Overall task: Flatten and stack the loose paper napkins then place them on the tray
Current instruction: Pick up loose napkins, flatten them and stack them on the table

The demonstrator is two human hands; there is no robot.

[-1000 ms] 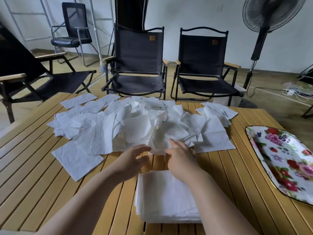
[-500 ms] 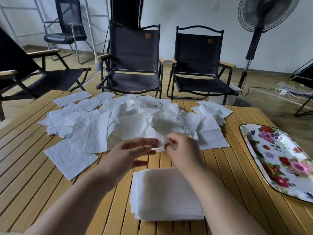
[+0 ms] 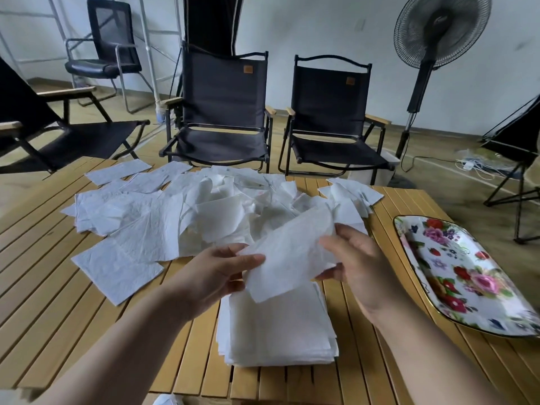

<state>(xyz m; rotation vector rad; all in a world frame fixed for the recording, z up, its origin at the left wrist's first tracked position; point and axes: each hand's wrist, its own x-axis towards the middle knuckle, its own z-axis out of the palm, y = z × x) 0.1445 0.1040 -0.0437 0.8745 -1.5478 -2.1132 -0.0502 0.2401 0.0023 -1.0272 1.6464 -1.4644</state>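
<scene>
We look down from head height onto a slatted wooden table [image 3: 73, 331] that fills the lower half of the frame. At centre frame both hands hold one white paper napkin [image 3: 292, 252] up off the table. The hands are apart, one at each end of the sheet.

The left hand [image 3: 216, 276], to the left of centre, pinches the napkin's lower left edge between thumb and fingers. The right hand [image 3: 353, 267], to the right of centre, grips the napkin's right edge with the thumb on top near the upper corner and the fingers curled beneath. The sheet hangs tilted and a little creased between them.

Directly below the held napkin, at lower centre, a neat stack [image 3: 277, 331] of flattened napkins lies on the table. The held sheet's lower corner overlaps the stack's top edge in our view; we cannot tell whether they touch.

Behind the hands, the loose napkins [image 3: 175, 211] spread in a wide crumpled heap across the middle of the frame, from the left side to right of centre.

At the right edge, well apart from the stack, a white tray [image 3: 467, 276] printed with flowers rests on the table.

Beyond the table, two black folding chairs [image 3: 222, 112] face us at upper centre. An office chair [image 3: 108, 39] stands at upper left and a pedestal fan [image 3: 441, 27] at upper right.
</scene>
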